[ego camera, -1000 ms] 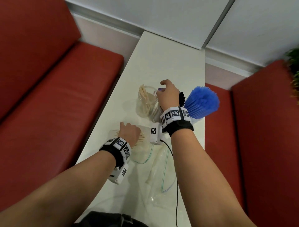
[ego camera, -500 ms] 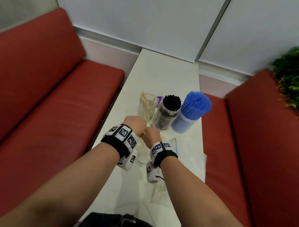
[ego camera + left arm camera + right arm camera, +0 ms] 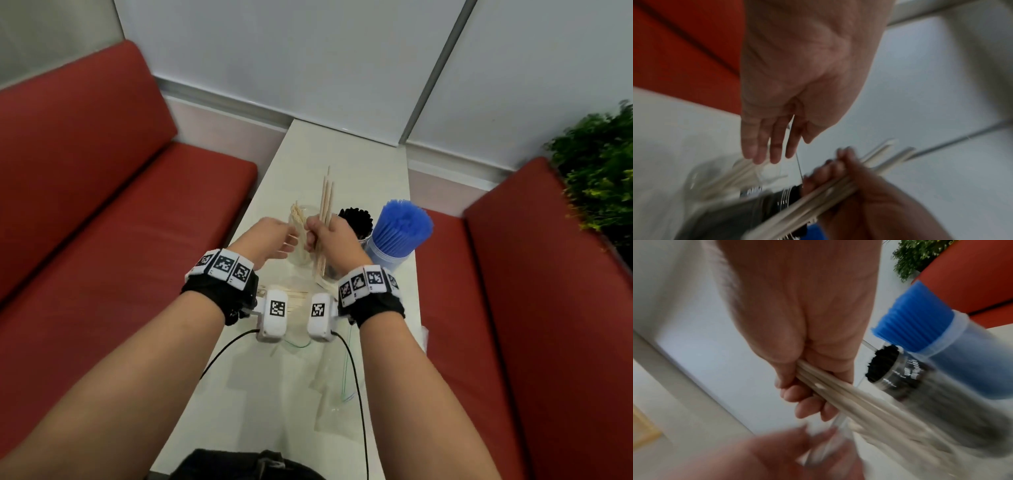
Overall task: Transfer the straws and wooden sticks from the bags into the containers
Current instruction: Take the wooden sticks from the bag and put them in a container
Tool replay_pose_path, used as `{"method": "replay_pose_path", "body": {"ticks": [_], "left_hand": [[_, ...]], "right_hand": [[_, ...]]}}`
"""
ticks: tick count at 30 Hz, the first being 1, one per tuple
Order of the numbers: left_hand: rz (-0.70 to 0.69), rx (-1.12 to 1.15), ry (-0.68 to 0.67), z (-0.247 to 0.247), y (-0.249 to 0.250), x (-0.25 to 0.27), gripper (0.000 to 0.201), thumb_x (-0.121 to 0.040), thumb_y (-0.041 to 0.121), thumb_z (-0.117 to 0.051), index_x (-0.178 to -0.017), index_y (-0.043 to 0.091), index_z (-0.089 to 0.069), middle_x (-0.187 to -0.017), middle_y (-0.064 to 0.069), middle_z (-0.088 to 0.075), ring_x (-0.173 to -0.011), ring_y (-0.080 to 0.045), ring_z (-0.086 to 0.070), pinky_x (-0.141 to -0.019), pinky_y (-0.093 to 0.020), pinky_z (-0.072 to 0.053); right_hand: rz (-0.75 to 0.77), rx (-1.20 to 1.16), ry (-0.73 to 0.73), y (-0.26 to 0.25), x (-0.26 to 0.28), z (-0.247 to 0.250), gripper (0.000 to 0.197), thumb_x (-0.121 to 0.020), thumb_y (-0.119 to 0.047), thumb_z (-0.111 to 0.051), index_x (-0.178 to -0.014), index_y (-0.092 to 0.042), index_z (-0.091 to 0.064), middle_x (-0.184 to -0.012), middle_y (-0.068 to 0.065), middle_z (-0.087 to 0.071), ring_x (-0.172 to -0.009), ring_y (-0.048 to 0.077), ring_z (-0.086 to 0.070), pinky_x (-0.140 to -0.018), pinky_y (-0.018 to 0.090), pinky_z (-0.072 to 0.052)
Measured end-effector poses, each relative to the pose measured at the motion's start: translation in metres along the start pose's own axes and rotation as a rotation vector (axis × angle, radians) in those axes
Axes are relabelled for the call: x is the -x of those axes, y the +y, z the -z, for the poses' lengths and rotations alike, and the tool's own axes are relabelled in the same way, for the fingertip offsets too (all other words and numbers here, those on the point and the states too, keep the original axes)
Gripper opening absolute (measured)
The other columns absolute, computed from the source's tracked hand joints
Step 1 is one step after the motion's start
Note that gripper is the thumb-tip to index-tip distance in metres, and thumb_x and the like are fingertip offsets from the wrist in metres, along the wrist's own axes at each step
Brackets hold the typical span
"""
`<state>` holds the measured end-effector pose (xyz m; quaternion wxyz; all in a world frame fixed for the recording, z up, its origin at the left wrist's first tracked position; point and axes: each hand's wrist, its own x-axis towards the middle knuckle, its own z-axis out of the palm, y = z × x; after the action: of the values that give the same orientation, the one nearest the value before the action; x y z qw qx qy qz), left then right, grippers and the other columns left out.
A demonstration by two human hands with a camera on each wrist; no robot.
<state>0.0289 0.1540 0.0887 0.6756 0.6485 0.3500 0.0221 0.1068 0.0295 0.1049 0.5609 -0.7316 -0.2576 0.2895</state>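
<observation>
The step in hand is loading the wooden sticks. The right hand (image 3: 334, 240) has its fingers (image 3: 807, 407) clamped round a bundle of long pale wooden sticks (image 3: 325, 212), held upright above the desk (image 3: 342, 161) with the pointed ends rising well clear of the fist and the lower ends hanging just above the clear glass jar (image 3: 303, 246) that already holds a fan of similar sticks. The left hand (image 3: 270, 236) is right beside that jar, its fingers (image 3: 764, 146) straight and slightly apart, holding nothing — their tips lie at the jar's rim, though whether they touch the glass is lost in blur.

Behind the right hand stand the other two containers, both looking full: a clear jar of black straws (image 3: 356, 219) and a clear plastic tub packed with blue straws (image 3: 404, 226). Nearer the person, a clear zip bag (image 3: 294, 298) lies flat on the desk with more wooden sticks inside, and a second limp clear bag (image 3: 337, 397) lies closer still.

The next move, as I judge it, calls for lowering the bundle's lower ends into the jar's mouth while the left hand steadies the glass — the sticks already leaning inside narrow the opening, so the bundle should go in close to vertical. After that, the sticks left in the bag remain to be fetched.
</observation>
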Motion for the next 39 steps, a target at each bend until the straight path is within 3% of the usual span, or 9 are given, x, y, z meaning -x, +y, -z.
{"method": "replay_pose_path", "body": {"ticks": [6,12,16,19,23,26,29,33,39], "left_hand": [[0.322,0.61,-0.471,-0.031,-0.009,0.008,0.049,-0.105,0.038,-0.035,-0.112,-0.004,-0.06,-0.114,-0.022,-0.064,-0.111,-0.036,-0.062,-0.103,-0.048,-0.046],[0.373,1.025,-0.603,-0.045,0.003,0.016,0.03,-0.104,0.017,-0.041,-0.117,-0.007,-0.055,-0.12,-0.02,-0.057,-0.115,-0.032,-0.058,-0.094,-0.047,-0.052],[0.434,0.973,-0.563,-0.046,0.004,0.015,0.033,-0.101,0.019,-0.047,-0.091,-0.008,-0.063,-0.085,-0.019,-0.063,-0.071,-0.028,-0.07,-0.06,-0.032,-0.061],[0.511,0.955,-0.616,-0.043,-0.002,0.011,0.031,-0.098,0.025,-0.051,-0.081,0.0,-0.058,-0.072,-0.012,-0.055,-0.044,-0.012,-0.055,-0.031,-0.015,-0.041],[0.503,0.875,-0.69,-0.037,-0.006,0.011,0.021,-0.089,0.026,-0.055,-0.079,0.007,-0.052,-0.062,-0.005,-0.049,-0.033,-0.006,-0.039,-0.024,-0.014,-0.02],[0.45,0.748,-0.595,-0.03,-0.011,0.009,0.016,-0.096,0.027,-0.05,-0.095,0.013,-0.059,-0.057,-0.001,-0.046,-0.031,-0.003,-0.034,-0.024,-0.012,-0.016],[0.449,0.661,-0.477,-0.023,-0.022,0.003,0.021,-0.102,0.024,-0.042,-0.101,0.013,-0.061,-0.056,-0.001,-0.045,-0.031,-0.002,-0.032,-0.025,-0.011,-0.014],[0.45,0.653,-0.412,-0.021,-0.037,-0.002,0.019,-0.102,0.02,-0.043,-0.096,0.011,-0.059,-0.06,-0.002,-0.044,-0.033,-0.002,-0.031,-0.025,-0.012,-0.016],[0.343,0.461,-0.087,-0.016,-0.042,-0.021,0.033,-0.104,0.023,-0.044,-0.081,0.003,-0.057,-0.072,-0.012,-0.057,-0.059,-0.017,-0.055,-0.047,-0.019,-0.043]], "right_hand": [[0.146,-0.252,0.024,-0.063,0.015,0.017,0.017,-0.105,-0.011,-0.051,-0.09,-0.007,-0.061,-0.062,0.0,-0.052,-0.055,0.014,-0.053,-0.063,0.03,-0.049],[0.188,-0.246,0.041,-0.066,0.03,0.02,0.006,-0.1,-0.011,-0.061,-0.096,-0.007,-0.064,-0.069,0.002,-0.058,-0.066,0.016,-0.058,-0.071,0.031,-0.054],[0.208,-0.235,0.052,-0.069,0.034,0.025,0.003,-0.094,-0.013,-0.07,-0.093,-0.013,-0.067,-0.069,0.003,-0.06,-0.067,0.018,-0.062,-0.062,0.026,-0.054],[0.181,-0.252,0.061,-0.069,0.033,0.025,0.008,-0.094,-0.019,-0.072,-0.091,-0.012,-0.068,-0.06,-0.003,-0.057,-0.061,0.017,-0.059,-0.075,0.039,-0.054],[0.163,-0.185,-0.014,-0.066,0.033,0.025,0.026,-0.099,-0.03,-0.065,-0.087,-0.008,-0.072,-0.051,-0.005,-0.049,-0.06,0.019,-0.058,-0.087,0.049,-0.056],[0.141,0.009,-0.07,-0.071,0.031,0.034,0.027,-0.1,-0.027,-0.063,-0.081,-0.012,-0.074,-0.068,0.008,-0.067,-0.075,0.024,-0.067,-0.076,0.039,-0.057],[-0.017,0.251,-0.162,-0.08,0.023,0.054,0.02,-0.095,-0.02,-0.068,-0.08,-0.009,-0.075,-0.096,0.018,-0.076,-0.075,0.028,-0.069,-0.081,0.044,-0.06],[-0.149,0.376,-0.312,-0.087,0.013,0.067,0.012,-0.091,-0.014,-0.072,-0.096,-0.004,-0.078,-0.092,0.014,-0.078,-0.082,0.032,-0.076,-0.089,0.042,-0.061],[-0.045,0.389,-0.084,-0.101,-0.019,0.069,0.011,-0.089,-0.009,-0.072,-0.095,-0.001,-0.076,-0.087,0.014,-0.078,-0.08,0.03,-0.078,-0.094,0.052,-0.058]]}}
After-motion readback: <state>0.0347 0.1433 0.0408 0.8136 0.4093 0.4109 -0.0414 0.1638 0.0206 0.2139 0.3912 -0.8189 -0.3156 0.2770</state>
